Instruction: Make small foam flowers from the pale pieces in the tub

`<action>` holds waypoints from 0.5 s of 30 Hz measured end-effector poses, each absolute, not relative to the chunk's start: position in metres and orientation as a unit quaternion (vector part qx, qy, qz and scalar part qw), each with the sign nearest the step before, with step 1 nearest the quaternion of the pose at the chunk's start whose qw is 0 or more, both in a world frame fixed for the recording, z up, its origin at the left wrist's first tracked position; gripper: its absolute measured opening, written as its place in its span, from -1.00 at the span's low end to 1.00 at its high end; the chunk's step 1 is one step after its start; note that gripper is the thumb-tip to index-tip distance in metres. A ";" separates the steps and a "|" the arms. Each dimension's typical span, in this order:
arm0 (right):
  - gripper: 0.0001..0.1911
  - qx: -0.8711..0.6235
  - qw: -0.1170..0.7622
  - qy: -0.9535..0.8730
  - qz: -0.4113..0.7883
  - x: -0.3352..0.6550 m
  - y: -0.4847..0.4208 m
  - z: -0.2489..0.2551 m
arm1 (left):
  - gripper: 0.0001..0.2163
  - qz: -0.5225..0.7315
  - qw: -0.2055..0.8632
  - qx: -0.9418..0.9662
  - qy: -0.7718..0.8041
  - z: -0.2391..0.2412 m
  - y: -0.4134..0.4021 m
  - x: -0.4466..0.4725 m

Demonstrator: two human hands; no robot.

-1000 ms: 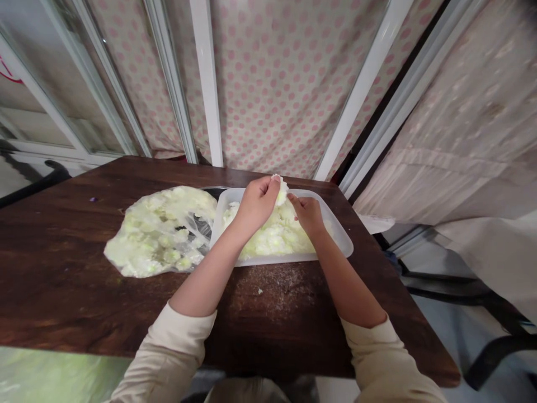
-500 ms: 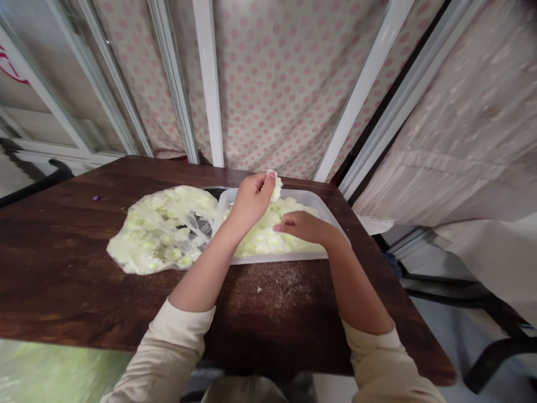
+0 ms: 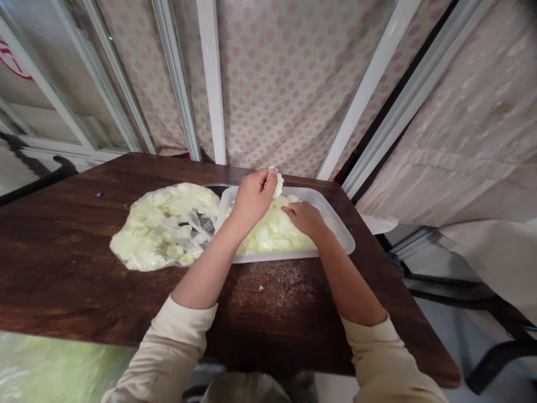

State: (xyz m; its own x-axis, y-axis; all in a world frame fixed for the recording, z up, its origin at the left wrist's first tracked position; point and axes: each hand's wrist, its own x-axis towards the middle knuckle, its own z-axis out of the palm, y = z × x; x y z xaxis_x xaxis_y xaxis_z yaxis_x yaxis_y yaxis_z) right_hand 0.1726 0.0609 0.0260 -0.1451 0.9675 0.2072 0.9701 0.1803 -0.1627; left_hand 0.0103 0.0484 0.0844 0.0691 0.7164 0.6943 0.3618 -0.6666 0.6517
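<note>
Wood table, dotted curtain; left fingers tight on pale piece, right fingers unclear.

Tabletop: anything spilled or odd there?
Yes: pale specks are scattered on the dark tabletop just nearside of the plastic tray, outside its rim, so it looks like spillage. A small purple bit also lies alone toward the far left.

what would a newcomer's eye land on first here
Probably the left hand, pinching a pale piece above a whitish tray heaped with yellow-green bits, the right hand close beside it. Just left of the tray bulges clear plastic full of similar bits. Behind the dark table hangs a pink-dotted curtain.
</note>
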 end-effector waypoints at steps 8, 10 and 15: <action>-0.68 -0.647 0.302 -0.695 0.085 0.174 0.067 0.015 | -0.64 0.492 0.151 0.739 0.435 0.063 0.071 0.014; -0.64 -0.569 0.397 -0.701 0.168 0.168 0.067 0.014 | -0.64 0.457 0.153 0.754 0.447 0.055 0.076 0.016; -0.59 -0.415 0.523 -0.670 0.324 0.155 0.066 0.018 | -0.63 0.370 0.196 0.803 0.424 0.046 0.078 0.019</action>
